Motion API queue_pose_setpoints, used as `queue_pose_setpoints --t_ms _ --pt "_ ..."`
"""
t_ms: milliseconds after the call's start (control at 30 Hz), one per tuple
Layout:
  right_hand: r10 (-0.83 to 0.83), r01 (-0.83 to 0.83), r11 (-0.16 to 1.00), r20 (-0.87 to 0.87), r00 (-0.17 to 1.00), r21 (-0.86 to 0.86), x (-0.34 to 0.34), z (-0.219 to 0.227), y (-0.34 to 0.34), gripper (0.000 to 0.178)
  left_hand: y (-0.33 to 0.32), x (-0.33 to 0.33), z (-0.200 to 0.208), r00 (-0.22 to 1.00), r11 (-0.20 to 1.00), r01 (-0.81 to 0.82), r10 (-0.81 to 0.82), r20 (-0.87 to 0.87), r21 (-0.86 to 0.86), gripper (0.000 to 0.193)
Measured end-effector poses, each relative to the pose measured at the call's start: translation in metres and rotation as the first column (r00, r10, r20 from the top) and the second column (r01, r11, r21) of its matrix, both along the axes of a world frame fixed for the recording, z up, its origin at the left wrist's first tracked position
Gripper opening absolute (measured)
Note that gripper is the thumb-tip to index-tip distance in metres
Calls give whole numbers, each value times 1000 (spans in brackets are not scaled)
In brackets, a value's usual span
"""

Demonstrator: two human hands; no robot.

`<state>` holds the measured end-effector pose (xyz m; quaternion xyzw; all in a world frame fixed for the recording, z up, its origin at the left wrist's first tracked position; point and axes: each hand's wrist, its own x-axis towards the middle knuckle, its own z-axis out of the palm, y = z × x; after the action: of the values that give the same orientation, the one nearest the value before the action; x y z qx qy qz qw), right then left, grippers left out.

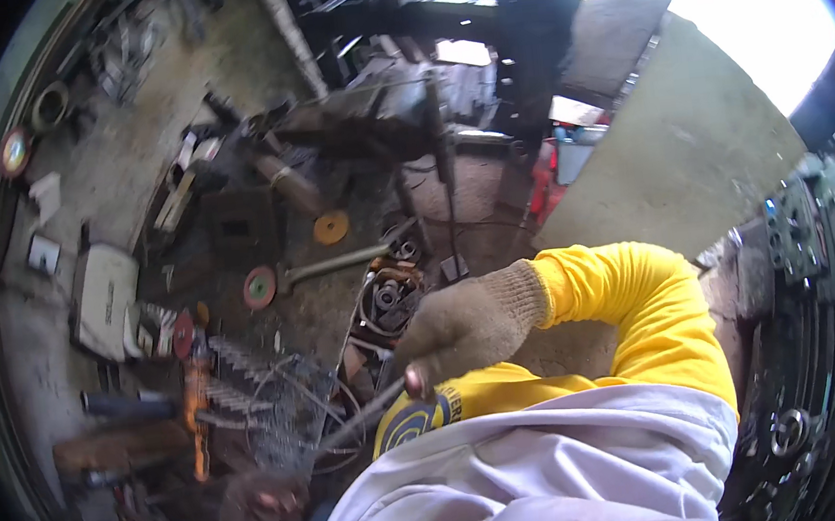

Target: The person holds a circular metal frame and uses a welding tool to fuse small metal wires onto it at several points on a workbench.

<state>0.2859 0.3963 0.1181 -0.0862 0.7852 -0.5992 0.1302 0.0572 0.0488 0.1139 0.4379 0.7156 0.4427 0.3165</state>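
Note:
My right hand (469, 326), in a brown knit glove with a bare fingertip showing, is closed around one end of a thin grey metal rod (364, 416). The rod slants down and left from it, in front of my torso. Lower left, my left hand (258, 515) wears a similar glove and is near the rod's far end. Motion smears its fingers, so whether it touches the rod is unclear. Beyond the rod lie a clear plastic-like sheet (277, 415) and looped thin cable (346, 400). An orange angle grinder (196, 407) with a red disc (183, 333) lies left of these.
A cluttered bench holds a long wrench (337, 262), a yellow disc (331, 227), a red-and-green disc (260, 287) and a box of metal parts (388, 295). A pale case (108, 302) stands left. At right are a large greenish panel (678, 145) and a dark machine (817, 232).

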Motion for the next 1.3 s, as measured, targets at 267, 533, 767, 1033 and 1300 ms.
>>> queue_pose_setpoints --t_ms 267,533,767,1033,1300 --pt "-432 402 885 -89 898 -234 -89 -107 -41 27 -27 12 -53 644 877 -429 464 -609 216 27" --pt "-407 441 897 -319 856 39 -165 -210 -72 29 -75 4 -154 510 710 -679 638 -577 185 25" --pt "-520 573 801 -272 810 175 -206 -215 -86 30 -71 -23 -207 383 632 -719 708 -593 290 25" --pt "-430 514 837 -356 830 188 -210 -247 -69 26 -82 -18 -241 258 551 -767 735 -627 329 29" --pt "-449 554 806 -395 802 208 -208 -246 -71 27 -101 -7 -227 415 562 -771 800 -433 299 33"
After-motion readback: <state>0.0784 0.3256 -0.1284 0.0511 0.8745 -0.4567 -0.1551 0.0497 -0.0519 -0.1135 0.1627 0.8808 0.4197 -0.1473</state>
